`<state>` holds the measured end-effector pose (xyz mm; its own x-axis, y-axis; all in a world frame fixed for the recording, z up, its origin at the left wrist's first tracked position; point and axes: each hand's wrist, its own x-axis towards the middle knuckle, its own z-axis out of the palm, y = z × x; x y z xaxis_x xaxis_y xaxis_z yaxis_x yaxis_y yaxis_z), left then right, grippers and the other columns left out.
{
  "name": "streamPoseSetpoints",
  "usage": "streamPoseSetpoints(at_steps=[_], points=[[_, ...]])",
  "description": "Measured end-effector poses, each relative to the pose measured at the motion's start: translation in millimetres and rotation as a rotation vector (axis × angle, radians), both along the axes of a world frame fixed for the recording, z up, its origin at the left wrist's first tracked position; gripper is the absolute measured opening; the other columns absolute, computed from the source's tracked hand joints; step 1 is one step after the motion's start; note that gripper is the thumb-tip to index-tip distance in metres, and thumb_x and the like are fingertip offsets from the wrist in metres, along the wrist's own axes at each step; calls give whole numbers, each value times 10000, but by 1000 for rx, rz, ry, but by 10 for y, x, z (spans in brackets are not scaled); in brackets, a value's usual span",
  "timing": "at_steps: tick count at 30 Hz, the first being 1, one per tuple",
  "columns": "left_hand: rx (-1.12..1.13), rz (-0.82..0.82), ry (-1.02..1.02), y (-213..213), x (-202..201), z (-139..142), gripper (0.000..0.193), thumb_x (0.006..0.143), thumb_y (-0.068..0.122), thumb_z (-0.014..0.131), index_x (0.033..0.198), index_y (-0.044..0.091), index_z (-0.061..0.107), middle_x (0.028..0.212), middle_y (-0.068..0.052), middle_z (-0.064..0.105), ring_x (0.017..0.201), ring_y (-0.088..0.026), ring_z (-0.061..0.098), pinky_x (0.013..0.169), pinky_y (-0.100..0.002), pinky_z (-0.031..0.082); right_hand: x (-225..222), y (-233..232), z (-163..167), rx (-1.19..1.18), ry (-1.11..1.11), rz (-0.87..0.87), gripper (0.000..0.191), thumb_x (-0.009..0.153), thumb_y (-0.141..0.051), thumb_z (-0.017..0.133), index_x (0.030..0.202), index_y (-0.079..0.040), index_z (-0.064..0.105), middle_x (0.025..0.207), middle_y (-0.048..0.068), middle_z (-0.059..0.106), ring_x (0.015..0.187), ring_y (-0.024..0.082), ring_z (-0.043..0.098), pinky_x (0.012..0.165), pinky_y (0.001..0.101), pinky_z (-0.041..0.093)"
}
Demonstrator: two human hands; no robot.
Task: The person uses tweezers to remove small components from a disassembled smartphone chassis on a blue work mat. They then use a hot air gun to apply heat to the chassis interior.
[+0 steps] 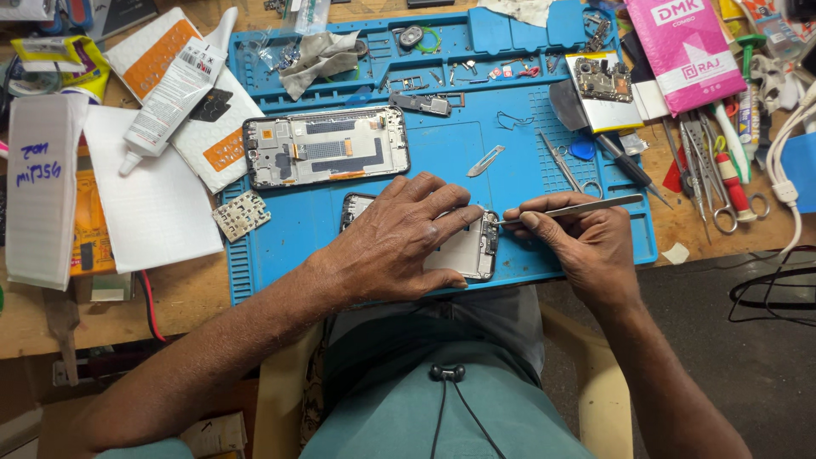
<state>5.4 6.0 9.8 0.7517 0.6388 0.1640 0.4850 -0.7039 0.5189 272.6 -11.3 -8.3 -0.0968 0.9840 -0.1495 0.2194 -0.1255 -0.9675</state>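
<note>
My left hand [399,240] lies flat over an opened phone body [470,248] on the blue work mat [280,229], pressing it down with the fingers spread. My right hand [586,242] grips metal tweezers [578,208], whose tip touches the phone's right end near its circuit board. Most of the phone is hidden under my left hand.
A second opened phone frame [325,147] lies further back on the mat. A small circuit piece [241,214], a scalpel blade [485,161], a glue tube [174,89], a grey cloth [319,55], a pink packet [687,51], scissors and screwdrivers [718,183] surround the mat.
</note>
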Motion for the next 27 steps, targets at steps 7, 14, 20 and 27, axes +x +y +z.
streamPoseSetpoints(at_steps=[7,14,20,27], points=[[20,-3,-8,-5,-9,-31,834,745,524,833,1384,53,578,1298,-112,564,1178,-308,513,996,-490,438,39,-66,-63,109,34,-45,158,950,-28,706,1098,26,699,1032,160,781,935,174,770,838,286,664],[3,1,-4,-14,2,-48,806,741,497,847,1400,126,570,1290,-100,568,1186,-307,510,1011,-491,432,66,-155,-117,288,-43,42,144,966,-24,714,1107,-4,699,1068,141,779,1015,181,768,888,293,656],[-4,-7,20,-23,-1,-26,741,776,470,834,1420,215,570,1293,-89,566,1182,-304,508,1013,-498,425,13,-152,-103,266,-30,36,154,958,1,710,1111,-7,711,1093,136,775,1043,182,759,921,297,645],[73,-29,25,-22,5,-22,752,795,478,817,1445,208,551,1292,-125,549,1164,-320,502,987,-503,431,-27,-134,-52,238,-58,31,155,952,-8,708,1107,-15,717,1086,124,781,1037,174,763,907,293,650]])
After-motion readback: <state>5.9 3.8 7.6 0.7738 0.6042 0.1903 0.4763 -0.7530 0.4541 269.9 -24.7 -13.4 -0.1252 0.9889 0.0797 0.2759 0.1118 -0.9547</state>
